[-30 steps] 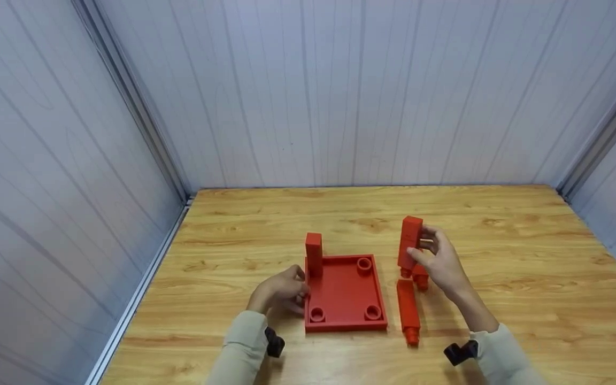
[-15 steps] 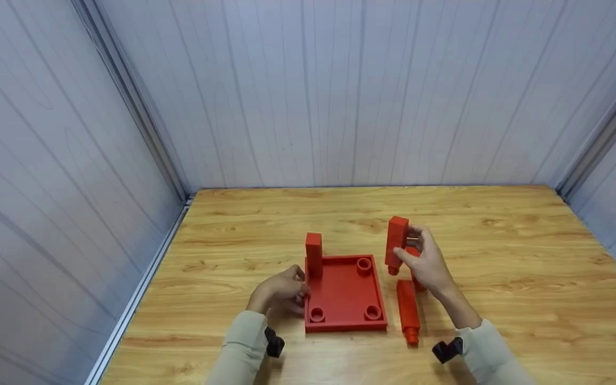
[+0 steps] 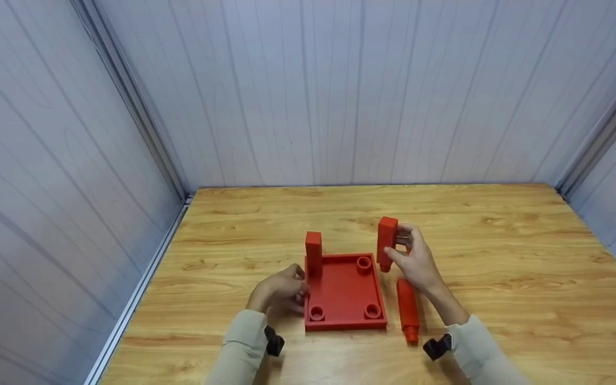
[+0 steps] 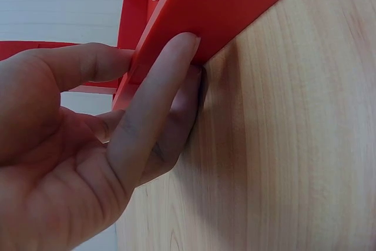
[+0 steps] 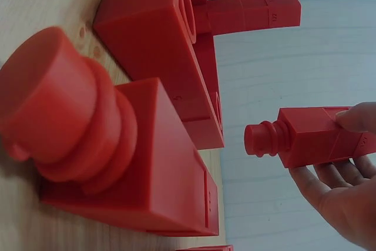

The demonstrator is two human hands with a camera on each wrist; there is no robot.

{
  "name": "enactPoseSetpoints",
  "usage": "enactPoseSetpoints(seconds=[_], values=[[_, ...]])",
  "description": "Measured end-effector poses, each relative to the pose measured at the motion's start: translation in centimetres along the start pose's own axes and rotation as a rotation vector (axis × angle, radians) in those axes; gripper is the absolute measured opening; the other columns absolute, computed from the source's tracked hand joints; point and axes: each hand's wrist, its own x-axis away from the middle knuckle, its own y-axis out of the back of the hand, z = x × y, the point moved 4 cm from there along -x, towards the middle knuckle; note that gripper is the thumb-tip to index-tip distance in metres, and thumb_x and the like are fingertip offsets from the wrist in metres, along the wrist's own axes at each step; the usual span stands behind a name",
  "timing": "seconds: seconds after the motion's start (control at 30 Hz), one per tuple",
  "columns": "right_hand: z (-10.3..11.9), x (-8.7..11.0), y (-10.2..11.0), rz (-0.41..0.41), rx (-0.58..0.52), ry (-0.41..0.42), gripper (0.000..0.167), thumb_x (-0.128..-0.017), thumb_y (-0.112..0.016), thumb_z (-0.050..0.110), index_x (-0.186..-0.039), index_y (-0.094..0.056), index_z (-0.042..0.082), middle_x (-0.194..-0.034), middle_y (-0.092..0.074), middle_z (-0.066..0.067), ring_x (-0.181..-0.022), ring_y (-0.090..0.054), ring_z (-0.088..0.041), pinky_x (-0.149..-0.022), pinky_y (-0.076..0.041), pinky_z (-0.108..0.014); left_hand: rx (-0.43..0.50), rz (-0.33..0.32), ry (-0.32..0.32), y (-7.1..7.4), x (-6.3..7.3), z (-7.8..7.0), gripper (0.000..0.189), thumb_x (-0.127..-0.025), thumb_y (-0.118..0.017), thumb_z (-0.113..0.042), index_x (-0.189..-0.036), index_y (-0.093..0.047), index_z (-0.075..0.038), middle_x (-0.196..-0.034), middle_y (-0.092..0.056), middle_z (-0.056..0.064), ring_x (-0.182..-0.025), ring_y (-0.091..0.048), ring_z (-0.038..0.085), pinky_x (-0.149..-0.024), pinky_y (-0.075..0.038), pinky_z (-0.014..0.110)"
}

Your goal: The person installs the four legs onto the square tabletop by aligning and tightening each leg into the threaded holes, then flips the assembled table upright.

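A red square tray with round corner sockets lies on the table. My left hand grips its left wall; in the left wrist view a fingertip presses the outer side. One red square post stands upright in the tray's far left corner. My right hand pinches a second red post between thumb and fingers, held upright off the table beside the far right socket. Its stepped round peg points down at the table.
Right of the tray, a red post lies with its peg toward me. A sliver of another red post shows behind my right hand, mostly hidden. White panel walls enclose the wooden table.
My right hand has carried its post leftward, from above the lying posts to near the tray's far right corner. The left hand and the tray have stayed in place.
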Motion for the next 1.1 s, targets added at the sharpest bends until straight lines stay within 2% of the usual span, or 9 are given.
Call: enactPoseSetpoints(seconds=[0.27, 0.57, 0.9, 1.1], values=[[0.1, -0.5, -0.8, 0.003, -0.016, 0.007, 0.049, -0.088, -0.063, -0.002, -0.13, -0.037, -0.002, -0.125, -0.048, -0.019, -0.115, -0.052, -0.03, -0.088, -0.052, -0.019, -0.028, 0.009, -0.006, 0.1, -0.1, -0.2, 0.031, -0.09, -0.048, -0.001, -0.119, -0.036, 0.0, -0.074, -0.046, 0.005, -0.063, -0.046, 0.016, -0.055, -0.056, 0.029], [-0.5, -1.1, -1.7, 0.025, -0.028, -0.018, 0.047, -0.089, -0.061, -0.004, -0.128, -0.035, -0.002, -0.126, -0.046, -0.019, -0.116, -0.05, -0.031, -0.089, -0.051, -0.02, -0.004, 0.011, 0.013, 0.0, -0.1, -0.1, 0.03, -0.09, -0.049, -0.002, -0.117, -0.036, -0.001, -0.073, -0.045, 0.005, -0.064, -0.046, 0.016, -0.055, -0.056, 0.029], [-0.9, -1.2, -3.1, 0.039, 0.029, 0.006, 0.047, -0.087, -0.062, -0.004, -0.127, -0.037, -0.002, -0.127, -0.047, -0.02, -0.117, -0.052, -0.033, -0.098, -0.05, -0.041, -0.026, -0.008, 0.003, 0.1, 0.0, -0.1, 0.033, -0.089, -0.052, -0.003, -0.119, -0.037, -0.001, -0.076, -0.047, 0.006, -0.066, -0.05, 0.017, -0.06, -0.06, 0.035], [-1.2, -1.3, -3.5, 0.023, 0.017, 0.038, 0.048, -0.086, -0.063, -0.006, -0.126, -0.037, -0.003, -0.126, -0.047, -0.02, -0.116, -0.052, -0.033, -0.097, -0.051, -0.039, -0.012, 0.003, 0.004, 0.1, 0.0, -0.1, 0.033, -0.09, -0.051, -0.003, -0.12, -0.036, -0.001, -0.077, -0.047, 0.007, -0.065, -0.05, 0.017, -0.06, -0.06, 0.034]])
